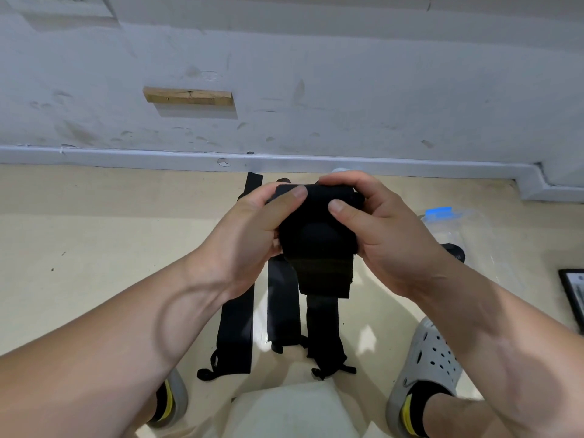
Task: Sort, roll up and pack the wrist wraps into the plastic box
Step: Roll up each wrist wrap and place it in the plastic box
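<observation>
A black wrist wrap (pixel 316 229) is held in the air at the middle of the view, mostly rolled into a thick bundle, with a short flat tail hanging below it. My left hand (pixel 252 235) grips the roll from the left, thumb on top. My right hand (pixel 373 229) grips it from the right, fingers curled over its far side. Three more black wraps (pixel 282 308) lie flat and lengthwise on the beige floor beneath, side by side. A clear plastic box (pixel 467 235) with a blue clip stands on the floor to the right, with a dark rolled wrap inside.
A grey wall with a skirting board (pixel 284 159) runs across just behind the wraps. My two feet in grey clogs (pixel 426 374) flank the wraps. A pale seat edge (pixel 290 409) is at the bottom. A black-framed flat object (pixel 573 295) lies at the far right.
</observation>
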